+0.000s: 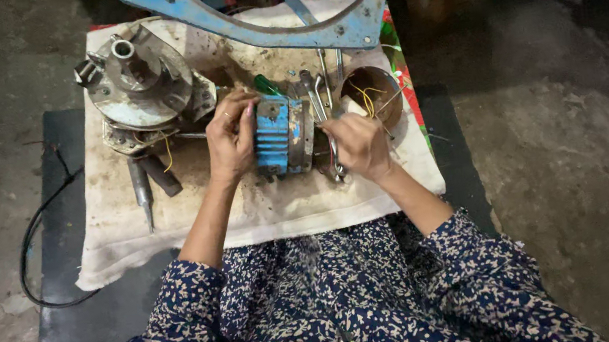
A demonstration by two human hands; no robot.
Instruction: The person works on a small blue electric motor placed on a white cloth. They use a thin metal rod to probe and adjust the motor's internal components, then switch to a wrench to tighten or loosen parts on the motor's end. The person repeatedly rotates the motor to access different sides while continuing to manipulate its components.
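Cloth: spread over the mat, under all the parts
Motor housing: centre of the cloth, between both hands
Left hand: against the housing's left side
Right hand: just right of the housing, on a wrench
Round end plate: behind and left of the housing
Punch: in front of the end plate, beside a short cylinder
Bowl: behind the right hand, wires inside
Curved frame: across the cloth's far edge
Cable: left of the cloth, on mat and floor
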